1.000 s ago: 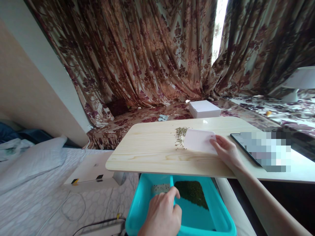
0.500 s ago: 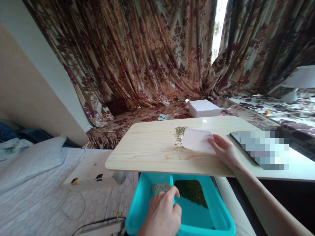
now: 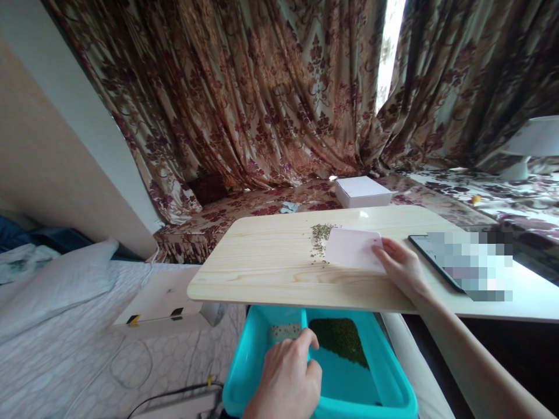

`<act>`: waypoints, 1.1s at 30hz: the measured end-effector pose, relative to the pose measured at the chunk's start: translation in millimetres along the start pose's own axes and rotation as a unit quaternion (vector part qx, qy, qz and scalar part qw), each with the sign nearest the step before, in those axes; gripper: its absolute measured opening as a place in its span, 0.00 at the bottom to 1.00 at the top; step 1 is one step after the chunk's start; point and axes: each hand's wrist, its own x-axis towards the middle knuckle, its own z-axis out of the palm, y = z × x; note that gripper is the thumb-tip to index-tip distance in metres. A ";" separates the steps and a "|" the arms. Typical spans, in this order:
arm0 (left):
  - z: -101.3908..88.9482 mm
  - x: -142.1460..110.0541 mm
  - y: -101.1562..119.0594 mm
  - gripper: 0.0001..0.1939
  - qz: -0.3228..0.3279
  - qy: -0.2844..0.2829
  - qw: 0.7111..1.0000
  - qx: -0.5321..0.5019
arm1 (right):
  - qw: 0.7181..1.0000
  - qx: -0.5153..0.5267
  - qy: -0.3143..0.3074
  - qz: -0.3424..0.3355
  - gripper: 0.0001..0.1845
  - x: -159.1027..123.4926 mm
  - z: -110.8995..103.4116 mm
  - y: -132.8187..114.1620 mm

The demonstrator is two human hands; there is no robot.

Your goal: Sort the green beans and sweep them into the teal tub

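Grains lie left of our nearer, right fingers, beyond the card these pinch. Our left fingers curl, grip uncertain.

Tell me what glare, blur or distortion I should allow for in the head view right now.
Head view: bright light blows out the gap between the curtains; a small glare spot sits near the far edge of the table, whose right end looks washed out; mosaic blocks hide much of the tablet; the card shows clear edges, but many piled grains blend together.
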 end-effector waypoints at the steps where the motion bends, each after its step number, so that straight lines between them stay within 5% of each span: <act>1: 0.0 0.1 0.1 0.20 0.000 0.000 1.000 0.000 | 1.000 -0.001 -0.003 0.003 0.11 -0.2 0.4 -0.2; 17: -2.7 -3.0 3.0 0.21 -0.005 0.000 1.000 0.005 | 1.000 -0.013 0.008 -0.018 0.07 -0.9 -1.8 -0.1; 33: -5.0 -3.8 6.6 0.21 -0.005 -0.003 1.000 0.007 | 1.000 0.019 -0.012 -0.017 0.16 0.0 2.4 3.0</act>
